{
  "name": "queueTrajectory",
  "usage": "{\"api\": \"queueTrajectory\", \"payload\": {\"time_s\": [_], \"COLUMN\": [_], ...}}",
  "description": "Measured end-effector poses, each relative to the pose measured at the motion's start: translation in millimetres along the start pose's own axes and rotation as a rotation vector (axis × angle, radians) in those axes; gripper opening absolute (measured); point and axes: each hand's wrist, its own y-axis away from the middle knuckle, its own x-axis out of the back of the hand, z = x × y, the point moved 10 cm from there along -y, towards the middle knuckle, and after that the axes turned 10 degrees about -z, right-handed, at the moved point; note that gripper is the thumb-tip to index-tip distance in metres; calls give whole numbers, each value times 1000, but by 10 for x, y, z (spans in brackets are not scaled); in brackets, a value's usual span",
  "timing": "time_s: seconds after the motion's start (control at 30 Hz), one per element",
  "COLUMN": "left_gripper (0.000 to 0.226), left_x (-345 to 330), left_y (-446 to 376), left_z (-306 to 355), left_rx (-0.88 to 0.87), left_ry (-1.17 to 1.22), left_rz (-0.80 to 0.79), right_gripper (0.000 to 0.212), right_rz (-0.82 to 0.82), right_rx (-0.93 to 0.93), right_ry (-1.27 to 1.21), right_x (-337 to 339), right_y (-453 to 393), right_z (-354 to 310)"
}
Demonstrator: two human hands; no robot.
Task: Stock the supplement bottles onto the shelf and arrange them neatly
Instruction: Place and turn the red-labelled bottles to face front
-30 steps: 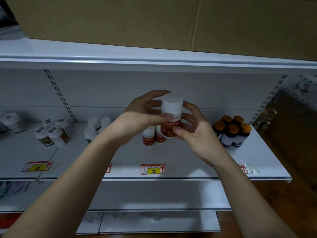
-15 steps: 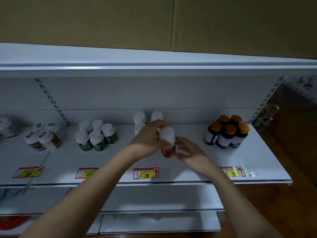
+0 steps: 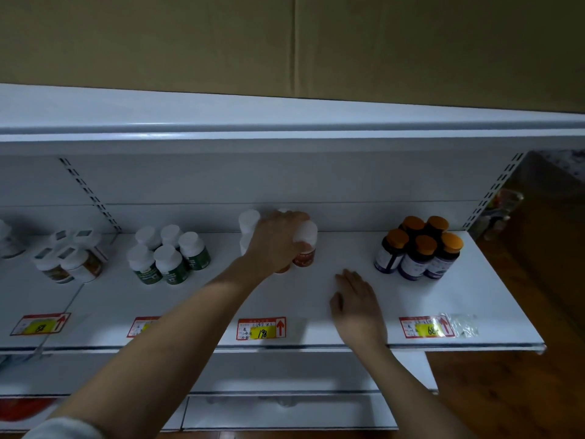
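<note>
A white-capped bottle with a red-orange label [image 3: 305,245] stands on the white shelf [image 3: 348,255], beside other white-capped bottles [image 3: 248,221] of the same kind behind it. My left hand [image 3: 275,242] wraps around the bottle from the left, fingers over its cap. My right hand [image 3: 356,302] lies flat on the shelf in front and to the right, fingers straight, holding nothing.
Green-label bottles [image 3: 167,255] stand to the left, brown-label ones [image 3: 68,261] further left, and orange-capped dark bottles [image 3: 418,248] to the right. Price tags [image 3: 262,327] line the shelf's front edge. A cardboard box [image 3: 285,42] sits on the upper shelf.
The bottle has gone from held in both hands in the air down onto the shelf by the others. My right hand has let go and dropped flat on the shelf.
</note>
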Motion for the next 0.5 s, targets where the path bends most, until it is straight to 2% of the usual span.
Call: {"api": "queueTrajectory", "payload": {"time_s": [0.1,0.27,0.5], "left_gripper": [54,54,57], "left_x": [-66,-86,-66], "left_y": [-48,-65,1], "left_z": [-41,-56,-34], "left_rx": [17,26,22], "left_ry": [-62,-165,-136], "left_rz": [-11,-16,-11], "right_gripper": [65,61,53], "right_rz": [14,22,30], "right_rx": [14,14,-3], "right_ry": [6,25,11], "right_x": [-3,-6,30], "right_y": [-2,-17,9], "right_z": [-1,-8,-3]}}
